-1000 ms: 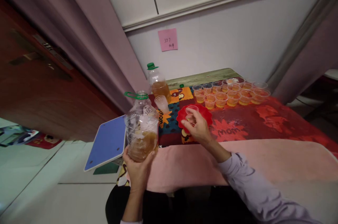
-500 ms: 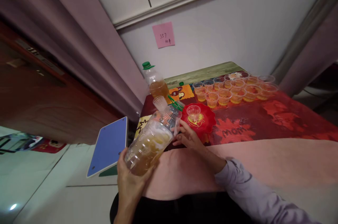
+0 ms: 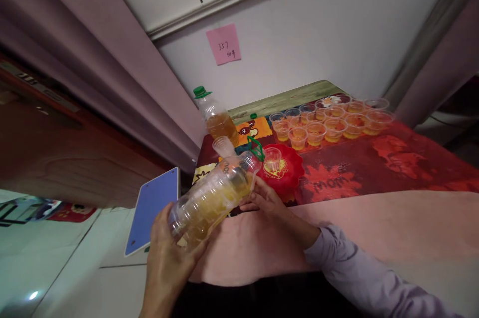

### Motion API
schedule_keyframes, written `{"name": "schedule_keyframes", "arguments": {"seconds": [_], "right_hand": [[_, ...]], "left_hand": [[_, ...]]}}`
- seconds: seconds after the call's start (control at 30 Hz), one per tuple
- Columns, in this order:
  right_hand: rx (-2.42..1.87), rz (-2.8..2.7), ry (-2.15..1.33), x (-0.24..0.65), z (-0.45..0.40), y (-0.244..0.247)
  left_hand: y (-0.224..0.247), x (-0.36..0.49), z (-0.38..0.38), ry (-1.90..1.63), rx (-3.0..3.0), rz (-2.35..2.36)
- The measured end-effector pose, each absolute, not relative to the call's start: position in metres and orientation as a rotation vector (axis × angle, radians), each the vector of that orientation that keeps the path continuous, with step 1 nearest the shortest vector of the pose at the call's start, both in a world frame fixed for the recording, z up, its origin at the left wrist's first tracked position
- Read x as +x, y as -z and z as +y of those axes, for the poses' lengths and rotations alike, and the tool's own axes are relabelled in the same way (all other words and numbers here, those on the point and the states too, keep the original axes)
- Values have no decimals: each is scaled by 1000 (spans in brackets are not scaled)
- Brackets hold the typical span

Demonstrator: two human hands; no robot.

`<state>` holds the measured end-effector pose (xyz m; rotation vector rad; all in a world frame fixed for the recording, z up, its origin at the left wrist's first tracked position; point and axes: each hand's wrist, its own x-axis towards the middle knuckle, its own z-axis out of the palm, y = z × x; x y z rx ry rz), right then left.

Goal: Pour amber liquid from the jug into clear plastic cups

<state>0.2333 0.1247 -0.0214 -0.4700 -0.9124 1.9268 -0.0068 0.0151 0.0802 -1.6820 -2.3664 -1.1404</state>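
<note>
A large clear plastic bottle (image 3: 209, 203) with yellowish liquid is tilted, its neck pointing up and to the right. My left hand (image 3: 170, 245) is wrapped around its base. At the neck end, the curled fingers of my right hand (image 3: 265, 198) hold the bottle's shoulder from the right. A green handle (image 3: 256, 148) sticks out by the neck. Behind the neck is a red scalloped plate (image 3: 288, 178) with a clear plastic cup (image 3: 273, 159) on it. Another clear cup (image 3: 223, 146) shows just beyond the bottle.
A second bottle (image 3: 219, 121) with a green cap stands at the back left, near a small green cap (image 3: 253, 116). Several cups of yellow liquid (image 3: 335, 128) stand in rows at the back right. A blue board (image 3: 155, 210) is left of the table (image 3: 392, 218).
The bottle has tipped closer to level, and its liquid has run toward the neck. My left hand has shifted slightly left with the base. My right hand stays at the neck end.
</note>
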Motion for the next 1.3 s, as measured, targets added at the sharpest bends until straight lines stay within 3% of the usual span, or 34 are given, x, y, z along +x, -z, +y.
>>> {"name": "schedule_keyframes", "arguments": {"seconds": [0.3, 1.3], "right_hand": [[-562, -817, -1980, 237, 122, 12], [-553, -752, -1940, 236, 120, 14]], "left_hand": [[-92, -7, 22, 867, -1891, -2271], [-117, 4, 39, 796, -1885, -2312]]}}
